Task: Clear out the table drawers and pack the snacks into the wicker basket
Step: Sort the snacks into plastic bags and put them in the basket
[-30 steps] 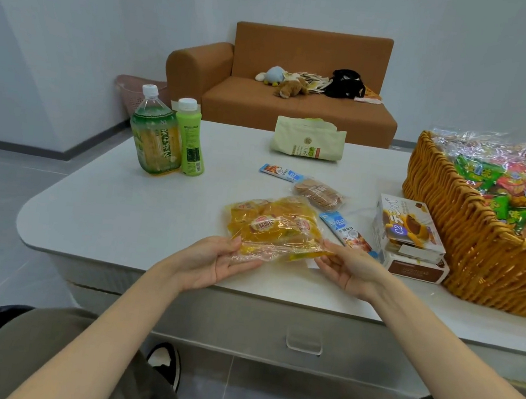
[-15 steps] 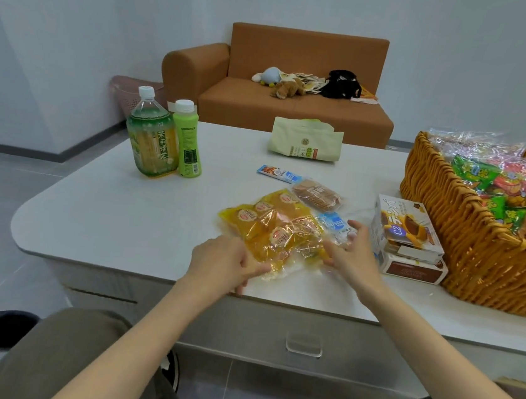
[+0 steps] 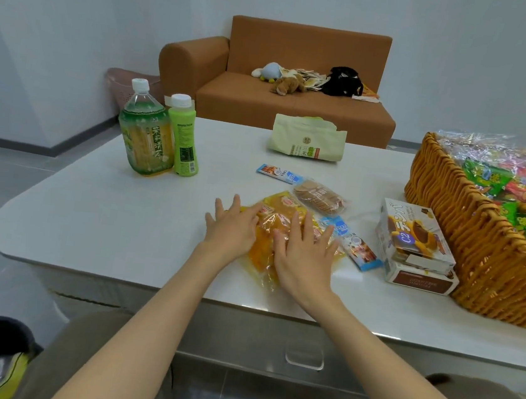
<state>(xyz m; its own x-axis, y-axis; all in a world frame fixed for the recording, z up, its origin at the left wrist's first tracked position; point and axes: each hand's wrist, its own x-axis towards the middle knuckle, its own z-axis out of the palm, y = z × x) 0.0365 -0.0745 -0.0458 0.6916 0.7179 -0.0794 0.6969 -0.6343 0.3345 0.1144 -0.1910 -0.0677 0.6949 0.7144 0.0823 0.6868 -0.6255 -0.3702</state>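
White-walled room, brown sofa (image 3: 291, 110) at the back. Pale surface (image 3: 106, 214) in front, with a rounded corner at near left. The drawer front sits below the near edge; its handle (image 3: 304, 358) is visible and the drawer looks shut.

- Yellow snack bag (image 3: 278, 207) lies flat, mid-way along the near edge.
- Both hands are on top of it, palms down, fingers straight and spread: pressing, not gripping.
- Left hand (image 3: 232, 228) covers the bag's left part, right hand (image 3: 304, 256) its near right part. They lie side by side and close; cannot tell if they touch.
- Wicker basket (image 3: 466, 242) stands at the right edge, partly filled with bright packets under clear film.
- Two stacked boxes (image 3: 414, 242) sit just beside the basket's left wall.
- One blue sachet (image 3: 357, 249) lies between bag and boxes. A second blue sachet (image 3: 277, 173) and a biscuit pack (image 3: 319, 196) lie beyond the bag.
- Pale green pouch (image 3: 306, 138) is near the far edge.
- Two green bottles (image 3: 146, 133) stand upright, side by side, toward the far left corner.

Step in hand, as I read it: flattening the bag so it packs flat. Packing is underway, with several items not yet in the basket.

Next move calls for curling fingers under the bag's edges. The film looks slippery and the contents loose, so a two-sided hold seems wise. Then lift it, carry it right over the boxes and lay it on the packets in the basket. Watch the forearm near the sachet.
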